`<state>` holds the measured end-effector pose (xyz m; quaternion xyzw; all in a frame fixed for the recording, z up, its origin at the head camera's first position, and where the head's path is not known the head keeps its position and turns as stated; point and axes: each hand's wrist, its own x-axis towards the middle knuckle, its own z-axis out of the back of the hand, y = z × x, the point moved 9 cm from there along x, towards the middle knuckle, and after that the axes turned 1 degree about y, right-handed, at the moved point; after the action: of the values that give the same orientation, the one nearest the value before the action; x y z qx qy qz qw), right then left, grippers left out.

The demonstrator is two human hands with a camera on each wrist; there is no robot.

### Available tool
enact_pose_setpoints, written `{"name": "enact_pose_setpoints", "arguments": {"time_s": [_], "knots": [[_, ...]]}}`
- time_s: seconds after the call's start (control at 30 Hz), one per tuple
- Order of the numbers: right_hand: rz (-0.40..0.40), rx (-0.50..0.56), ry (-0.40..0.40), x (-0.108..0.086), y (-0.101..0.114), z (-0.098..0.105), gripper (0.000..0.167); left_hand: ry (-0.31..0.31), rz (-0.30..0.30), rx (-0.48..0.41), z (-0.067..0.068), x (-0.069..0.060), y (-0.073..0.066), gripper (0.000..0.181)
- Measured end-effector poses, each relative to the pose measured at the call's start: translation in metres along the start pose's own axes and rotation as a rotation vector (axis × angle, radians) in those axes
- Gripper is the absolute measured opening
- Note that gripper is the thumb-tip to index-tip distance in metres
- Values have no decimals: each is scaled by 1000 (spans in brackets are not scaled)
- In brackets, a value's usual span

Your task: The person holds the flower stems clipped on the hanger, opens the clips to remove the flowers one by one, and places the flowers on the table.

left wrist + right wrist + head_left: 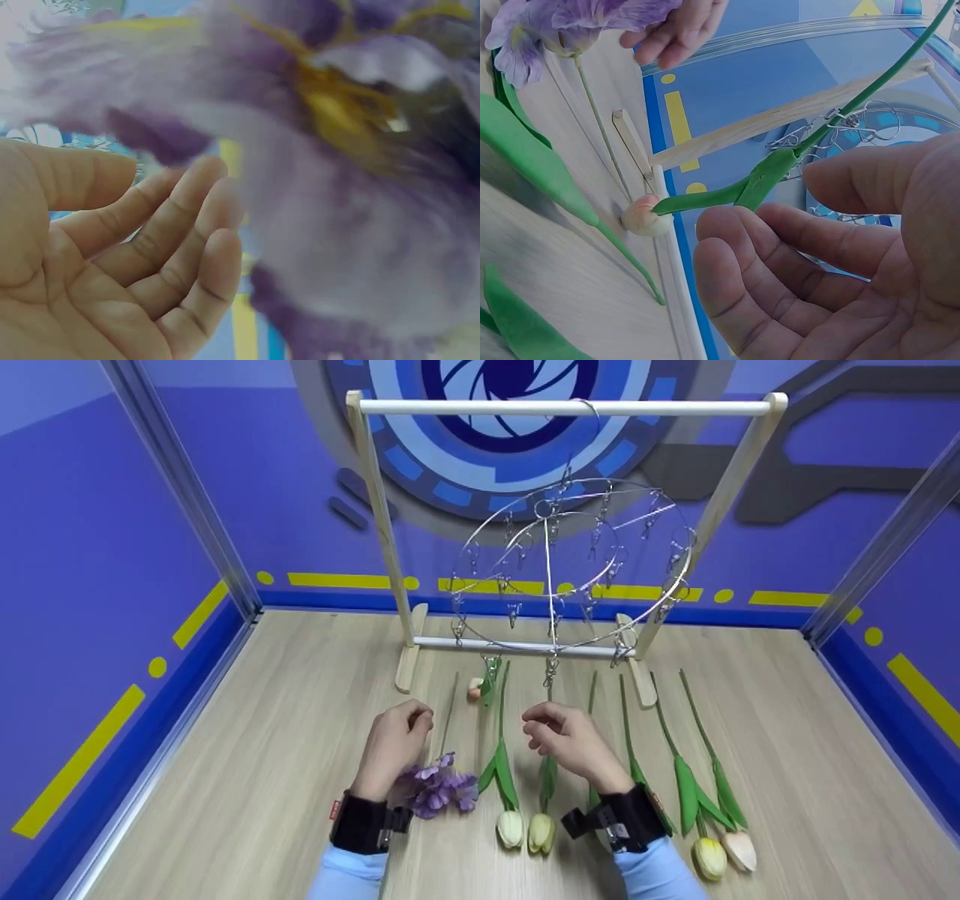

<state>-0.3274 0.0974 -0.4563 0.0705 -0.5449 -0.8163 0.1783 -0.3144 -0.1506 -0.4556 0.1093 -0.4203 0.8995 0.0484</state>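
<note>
My left hand (394, 742) hovers beside a purple flower (442, 787), fingers loosely curled with nothing in them. In the left wrist view the flower's blurred petals (300, 165) fill the area beside the relaxed fingers. My right hand (574, 739) is above the stem of a yellow-green tulip (541, 834), fingers bent and holding nothing. At the near side of the round wire clip hanger (550, 577), a pinkish tulip (641, 217) hangs head down, its stem at a metal clip (840, 120). In the right wrist view its green leaf (769, 176) shows just beyond my fingertips.
The hanger hooks over the top bar of a wooden rack (562, 408). A white tulip (510, 829), a yellow tulip (709, 859) and a pale pink tulip (740, 851) lie on the wooden table (262, 750). My right wrist partly hides another flower. Blue panels (112, 547) enclose the table.
</note>
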Motion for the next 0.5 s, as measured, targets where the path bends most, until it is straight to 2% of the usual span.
{"name": "enact_pose_setpoints", "arguments": {"time_s": [0.27,0.5], "knots": [[13,7,-1,1,3,0,22,-91,-131,-1,12,-7,-38,14],[44,-8,5,3,4,-2,22,-88,-189,5,9,-16,-70,14]]}}
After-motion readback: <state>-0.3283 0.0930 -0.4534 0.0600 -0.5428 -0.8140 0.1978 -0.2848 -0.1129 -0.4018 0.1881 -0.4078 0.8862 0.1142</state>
